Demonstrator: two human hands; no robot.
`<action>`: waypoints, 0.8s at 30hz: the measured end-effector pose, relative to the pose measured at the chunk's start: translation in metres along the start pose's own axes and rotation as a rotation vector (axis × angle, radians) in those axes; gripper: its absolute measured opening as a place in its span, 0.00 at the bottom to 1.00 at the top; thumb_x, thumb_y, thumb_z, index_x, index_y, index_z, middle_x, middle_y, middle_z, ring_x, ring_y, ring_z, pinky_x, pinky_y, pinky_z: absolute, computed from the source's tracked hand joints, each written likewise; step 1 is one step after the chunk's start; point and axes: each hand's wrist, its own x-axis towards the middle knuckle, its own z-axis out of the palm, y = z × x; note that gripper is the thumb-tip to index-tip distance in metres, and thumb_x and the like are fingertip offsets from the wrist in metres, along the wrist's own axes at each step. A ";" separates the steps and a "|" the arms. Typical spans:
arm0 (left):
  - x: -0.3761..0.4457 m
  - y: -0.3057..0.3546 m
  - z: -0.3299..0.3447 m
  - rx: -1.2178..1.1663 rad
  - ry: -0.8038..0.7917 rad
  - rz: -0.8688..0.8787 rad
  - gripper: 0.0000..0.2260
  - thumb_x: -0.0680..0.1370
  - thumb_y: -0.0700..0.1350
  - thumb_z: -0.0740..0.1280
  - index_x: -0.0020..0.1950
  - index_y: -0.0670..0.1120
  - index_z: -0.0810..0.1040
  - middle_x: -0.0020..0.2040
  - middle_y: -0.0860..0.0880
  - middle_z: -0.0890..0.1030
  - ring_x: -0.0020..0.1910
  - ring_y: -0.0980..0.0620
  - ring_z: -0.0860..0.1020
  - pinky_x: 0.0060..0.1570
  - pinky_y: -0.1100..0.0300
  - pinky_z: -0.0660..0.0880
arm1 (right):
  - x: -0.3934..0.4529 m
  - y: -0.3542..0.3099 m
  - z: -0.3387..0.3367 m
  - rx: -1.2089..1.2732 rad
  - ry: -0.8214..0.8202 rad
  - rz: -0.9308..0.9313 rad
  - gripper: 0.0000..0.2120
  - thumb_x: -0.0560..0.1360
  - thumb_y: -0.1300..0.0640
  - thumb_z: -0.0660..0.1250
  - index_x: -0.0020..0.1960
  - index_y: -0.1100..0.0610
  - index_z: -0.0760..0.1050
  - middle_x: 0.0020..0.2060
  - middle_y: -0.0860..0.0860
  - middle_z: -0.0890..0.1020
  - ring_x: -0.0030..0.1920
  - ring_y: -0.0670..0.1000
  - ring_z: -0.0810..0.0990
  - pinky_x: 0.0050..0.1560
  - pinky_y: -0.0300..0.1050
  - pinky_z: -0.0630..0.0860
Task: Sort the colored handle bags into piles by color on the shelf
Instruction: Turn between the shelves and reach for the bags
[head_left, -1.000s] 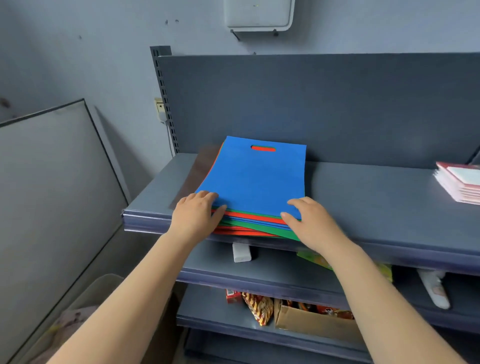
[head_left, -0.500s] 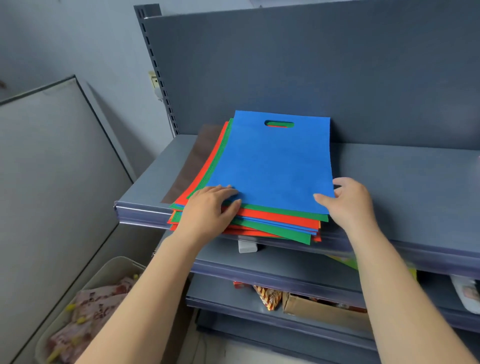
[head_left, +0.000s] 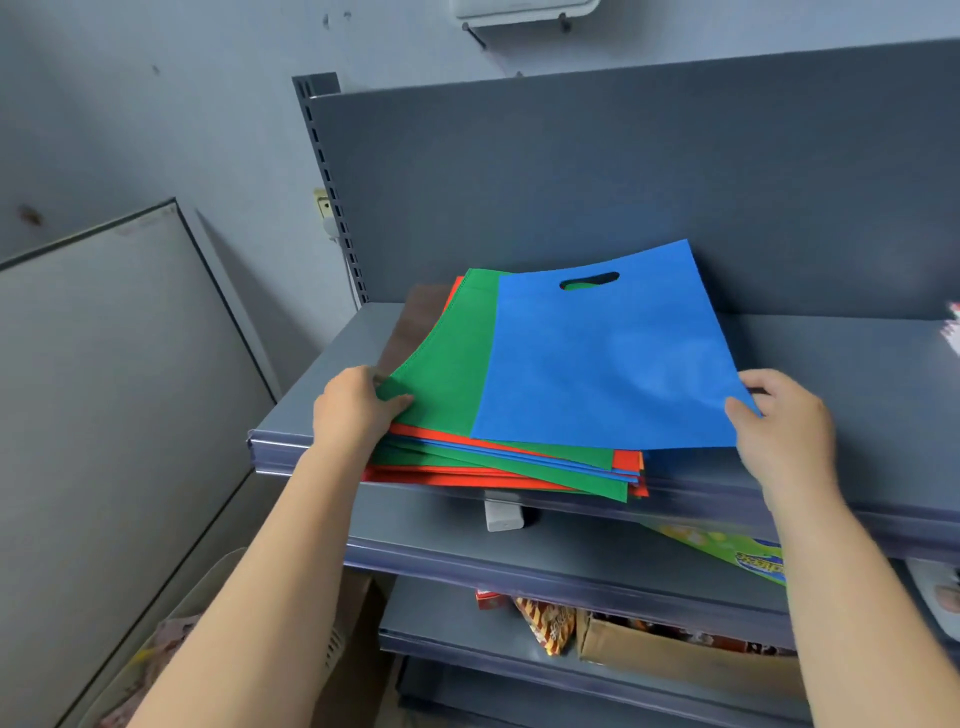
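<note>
Our right hand (head_left: 784, 431) pinches the blue bag's (head_left: 608, 358) near corner, lifted off the stack (head_left: 498, 467) on the shelf (head_left: 857, 374); our left hand (head_left: 358, 410) grips the green bag's (head_left: 447, 364) corner beside it

Both bare arms reach forward from the bottom of the view. The left hand (head_left: 358, 408) curls its thumb and fingers round the edge of a green bag (head_left: 447, 358). The right hand (head_left: 784, 421) pinches the corner of a blue bag (head_left: 608, 358).
</note>
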 end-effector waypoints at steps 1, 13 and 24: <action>0.000 -0.001 -0.003 -0.022 0.025 -0.007 0.15 0.73 0.47 0.72 0.58 0.43 0.80 0.55 0.41 0.80 0.55 0.39 0.76 0.51 0.52 0.71 | -0.002 0.001 -0.001 0.044 0.012 0.007 0.11 0.76 0.66 0.60 0.49 0.51 0.75 0.47 0.51 0.79 0.45 0.56 0.78 0.40 0.43 0.69; -0.075 -0.035 -0.046 -0.458 0.398 0.089 0.02 0.75 0.37 0.69 0.47 0.40 0.80 0.40 0.46 0.79 0.35 0.46 0.76 0.37 0.59 0.73 | -0.062 -0.035 -0.004 0.656 -0.042 0.184 0.19 0.78 0.67 0.61 0.47 0.44 0.80 0.48 0.44 0.83 0.48 0.45 0.83 0.44 0.43 0.79; -0.187 -0.110 -0.074 -1.093 0.673 -0.224 0.07 0.78 0.39 0.67 0.44 0.51 0.79 0.41 0.51 0.83 0.38 0.56 0.80 0.37 0.60 0.79 | -0.171 -0.077 0.019 0.981 -0.276 0.339 0.14 0.79 0.66 0.60 0.52 0.51 0.80 0.44 0.44 0.86 0.45 0.44 0.84 0.38 0.36 0.81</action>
